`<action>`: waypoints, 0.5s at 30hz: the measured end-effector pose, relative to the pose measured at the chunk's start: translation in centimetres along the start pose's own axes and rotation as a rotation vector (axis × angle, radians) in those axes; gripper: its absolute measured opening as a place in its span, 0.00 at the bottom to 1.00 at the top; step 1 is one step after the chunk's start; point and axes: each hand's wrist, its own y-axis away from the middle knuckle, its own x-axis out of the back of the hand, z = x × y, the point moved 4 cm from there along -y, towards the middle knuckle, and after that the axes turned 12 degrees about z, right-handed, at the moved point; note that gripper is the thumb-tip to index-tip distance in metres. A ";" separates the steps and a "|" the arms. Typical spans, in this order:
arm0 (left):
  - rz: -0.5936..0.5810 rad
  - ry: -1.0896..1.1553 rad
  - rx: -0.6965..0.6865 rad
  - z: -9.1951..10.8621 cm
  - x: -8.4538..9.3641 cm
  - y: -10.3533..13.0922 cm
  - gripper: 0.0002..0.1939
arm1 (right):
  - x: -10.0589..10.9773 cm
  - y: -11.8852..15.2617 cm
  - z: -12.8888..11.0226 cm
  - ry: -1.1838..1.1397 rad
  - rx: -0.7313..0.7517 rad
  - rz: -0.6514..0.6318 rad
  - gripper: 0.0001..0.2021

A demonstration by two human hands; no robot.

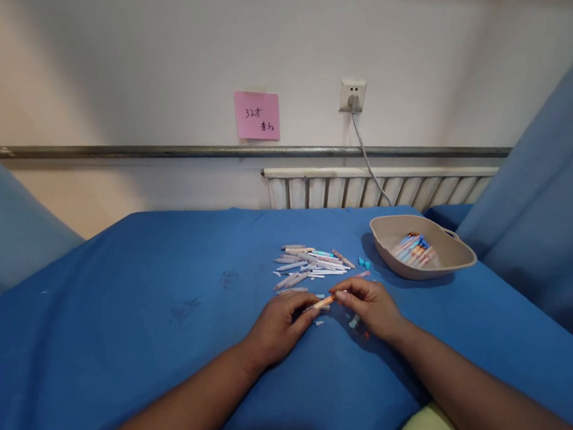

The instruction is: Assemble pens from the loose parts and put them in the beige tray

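Observation:
An orange pen point(324, 302) is held between my two hands, low over the blue cloth. My left hand point(282, 326) pinches its left end between thumb and fingers. At its right end, the fingertips of my right hand point(375, 306) are closed on it; whether they grip the pen itself or a small part on its tip is too small to tell. Just beyond my hands lies a loose pile of pale pen parts point(311, 263), white and grey, with a few coloured ones. Small bits, one of them greenish point(355, 321), lie partly hidden below my right hand.
A beige basin point(451, 257) with several coloured pens point(413, 251) stands at the right. Small teal pieces point(364, 263) lie beside it. Behind the blue-covered table point(124, 309) are a radiator point(324, 188), a metal rail and a socket point(353, 94) with a cord.

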 end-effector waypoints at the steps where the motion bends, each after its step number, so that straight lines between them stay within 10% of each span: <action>1: 0.007 -0.003 0.004 -0.1 0.1 0.0 0.13 | 0.0 0.0 0.0 -0.043 -0.017 0.015 0.12; 8: 0.091 -0.022 0.071 -1.3 0.8 -0.3 0.13 | 1.5 -0.7 0.6 -0.257 -0.215 0.210 0.17; 15: 0.155 -0.055 0.093 -2.1 0.9 -0.4 0.12 | 3.9 -1.5 1.2 -0.246 -0.080 0.492 0.19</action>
